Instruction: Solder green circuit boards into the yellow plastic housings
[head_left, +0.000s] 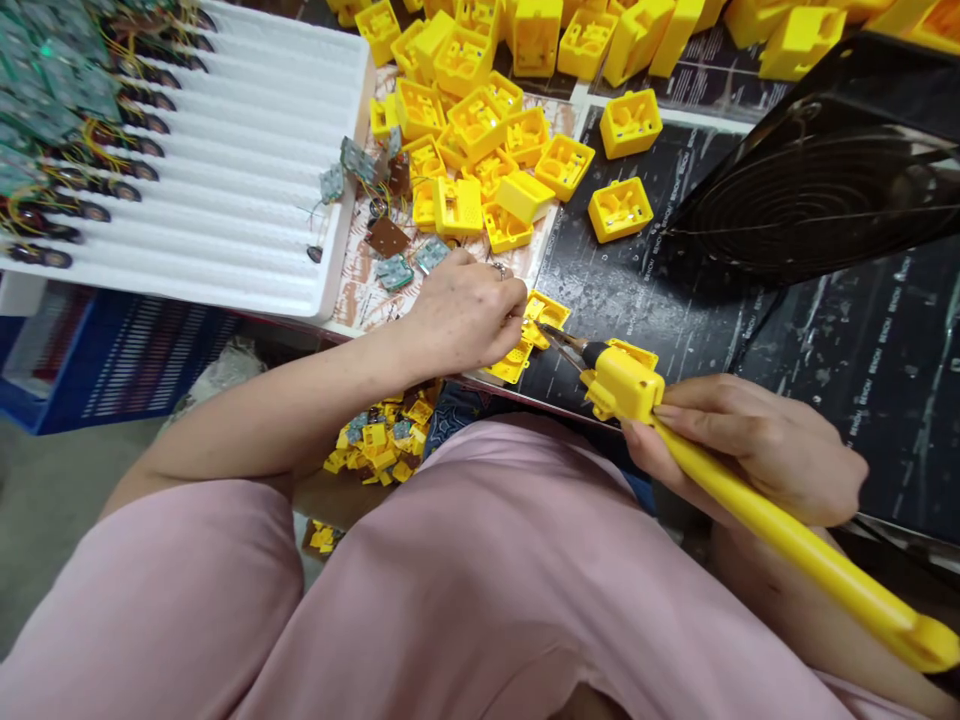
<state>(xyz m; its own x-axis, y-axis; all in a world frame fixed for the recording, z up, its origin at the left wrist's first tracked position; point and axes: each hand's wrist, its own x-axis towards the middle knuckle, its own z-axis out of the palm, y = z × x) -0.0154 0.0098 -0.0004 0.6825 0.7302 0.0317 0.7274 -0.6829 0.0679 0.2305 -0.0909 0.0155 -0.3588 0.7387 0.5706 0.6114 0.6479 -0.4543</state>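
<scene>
Yellow open plastic casing [517, 362] lies at the near edge of the tabletop [810, 350], just right of the left hand [480, 312]. Interior faces up.

Left hand: back of hand upward, fingers bent together against the casing's left side; fingertips hidden, so whether they pinch a small part cannot be told.

Right hand [742, 445]: closed around the long yellow handle of a soldering tool [720, 480], thumb and fingers near its blocky yellow front. Handle slants down toward the lower right; dark, narrow metal tip points left, at the casing. Contact at the tip: too small to confirm.

Left: ridged white foam tray [247, 150], with green circuit boards [56, 90], thin wires and small round black parts along its left side. A few loose green boards [394, 272] and a brown board [387, 237] lie between tray and left hand.

Far edge: heap of yellow casings [480, 120], some open side up, others turned over. Two single yellow casings [621, 210] sit apart, right of the heap. Black round-grilled fan [810, 200] stands toward the far right corner.

Below the near edge: blue plastic crate [120, 350] at left; pile of yellow pieces [382, 440] nearer the middle.
</scene>
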